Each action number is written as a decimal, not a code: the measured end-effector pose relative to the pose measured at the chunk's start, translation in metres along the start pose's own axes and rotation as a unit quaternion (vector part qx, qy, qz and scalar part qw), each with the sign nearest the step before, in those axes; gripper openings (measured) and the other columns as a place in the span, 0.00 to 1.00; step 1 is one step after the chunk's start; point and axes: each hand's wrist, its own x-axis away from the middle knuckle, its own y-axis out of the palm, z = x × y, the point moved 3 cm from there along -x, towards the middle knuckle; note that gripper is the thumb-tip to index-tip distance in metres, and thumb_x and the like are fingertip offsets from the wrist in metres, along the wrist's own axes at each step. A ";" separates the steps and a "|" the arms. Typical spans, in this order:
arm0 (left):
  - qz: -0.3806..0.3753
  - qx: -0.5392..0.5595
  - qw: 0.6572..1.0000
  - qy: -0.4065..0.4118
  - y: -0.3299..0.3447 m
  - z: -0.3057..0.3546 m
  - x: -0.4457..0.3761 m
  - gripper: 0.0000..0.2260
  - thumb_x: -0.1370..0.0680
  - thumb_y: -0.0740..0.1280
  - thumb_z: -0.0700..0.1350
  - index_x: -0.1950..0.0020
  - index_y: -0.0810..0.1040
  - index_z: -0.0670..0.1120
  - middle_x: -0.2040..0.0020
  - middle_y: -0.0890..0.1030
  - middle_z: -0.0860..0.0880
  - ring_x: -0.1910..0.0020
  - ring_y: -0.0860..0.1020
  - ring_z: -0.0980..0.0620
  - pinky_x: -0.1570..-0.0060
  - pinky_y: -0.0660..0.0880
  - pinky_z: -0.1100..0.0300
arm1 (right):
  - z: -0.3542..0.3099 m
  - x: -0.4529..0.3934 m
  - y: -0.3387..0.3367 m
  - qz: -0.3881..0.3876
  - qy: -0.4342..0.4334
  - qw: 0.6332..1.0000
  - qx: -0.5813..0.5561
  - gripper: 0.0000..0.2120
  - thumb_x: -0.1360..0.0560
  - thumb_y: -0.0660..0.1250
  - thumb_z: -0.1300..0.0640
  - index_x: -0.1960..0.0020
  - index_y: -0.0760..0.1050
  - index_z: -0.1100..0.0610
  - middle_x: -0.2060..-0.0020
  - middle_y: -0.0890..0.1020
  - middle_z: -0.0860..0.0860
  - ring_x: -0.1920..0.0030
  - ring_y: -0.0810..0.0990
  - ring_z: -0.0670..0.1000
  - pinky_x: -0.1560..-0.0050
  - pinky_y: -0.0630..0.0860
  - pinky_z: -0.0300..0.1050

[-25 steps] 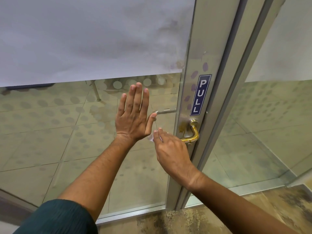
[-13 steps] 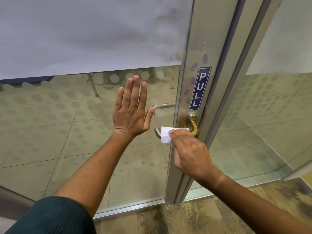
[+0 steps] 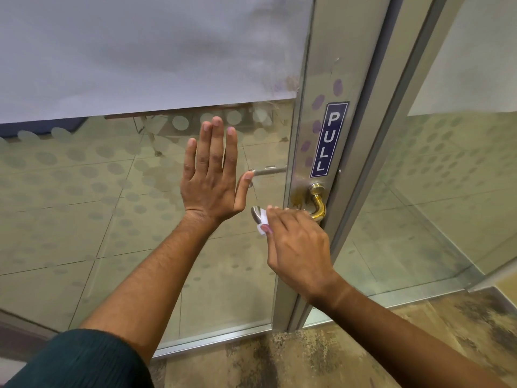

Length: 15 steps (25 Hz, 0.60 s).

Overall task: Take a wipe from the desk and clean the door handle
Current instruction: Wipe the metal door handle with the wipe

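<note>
A glass door (image 3: 140, 219) in a metal frame carries a lever door handle (image 3: 319, 204), brass-toned at its bend and steel at its free end. My right hand (image 3: 296, 242) curls round the lever with a small white wipe (image 3: 263, 226) pinched against it; only a corner of the wipe shows below my fingers. My left hand (image 3: 212, 177) lies flat on the glass to the left of the handle, fingers straight and pointing up.
A blue PULL sign (image 3: 328, 140) sits on the door frame above the handle. Frosted film covers the upper glass. A fixed glass panel (image 3: 447, 191) stands to the right. The outer handle (image 3: 268, 171) shows through the glass. Mottled brown floor lies below.
My right hand slid the wipe along the lever, first toward the brass bend, then back toward the steel end. The view shifted slightly; my left hand stayed flat on the glass.
</note>
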 end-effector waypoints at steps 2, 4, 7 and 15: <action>0.005 0.007 1.000 -0.010 0.002 0.003 0.000 0.34 0.19 0.55 0.58 0.21 0.52 0.39 0.23 0.52 0.37 0.19 0.40 0.45 0.21 0.35 0.51 | 0.003 0.005 0.008 0.011 -0.037 0.999 0.009 0.22 0.28 0.73 0.56 0.36 0.76 0.61 0.47 0.83 0.58 0.46 0.82 0.57 0.42 0.78 0.52; 0.009 0.006 1.000 -0.015 0.003 0.004 0.000 0.34 0.19 0.55 0.58 0.21 0.51 0.39 0.23 0.52 0.37 0.19 0.43 0.43 0.21 0.35 0.52 | 0.010 0.009 0.012 0.035 -0.085 0.996 0.001 0.20 0.27 0.70 0.60 0.36 0.75 0.62 0.47 0.82 0.59 0.45 0.80 0.57 0.40 0.76 0.52; 0.013 -0.001 1.000 -0.011 0.005 0.003 0.001 0.35 0.19 0.55 0.59 0.20 0.50 0.39 0.23 0.53 0.37 0.21 0.46 0.42 0.21 0.37 0.51 | 0.030 0.013 0.011 0.053 -0.128 0.990 -0.013 0.17 0.24 0.67 0.61 0.35 0.74 0.63 0.46 0.81 0.59 0.44 0.79 0.57 0.37 0.74 0.50; 0.015 0.007 1.000 -0.017 0.005 0.004 0.001 0.35 0.19 0.55 0.58 0.20 0.49 0.40 0.23 0.52 0.37 0.19 0.36 0.48 0.21 0.38 0.50 | 0.074 0.014 0.001 0.031 -0.104 0.994 -0.007 0.17 0.21 0.55 0.65 0.36 0.75 0.66 0.43 0.80 0.62 0.40 0.79 0.61 0.38 0.78 0.55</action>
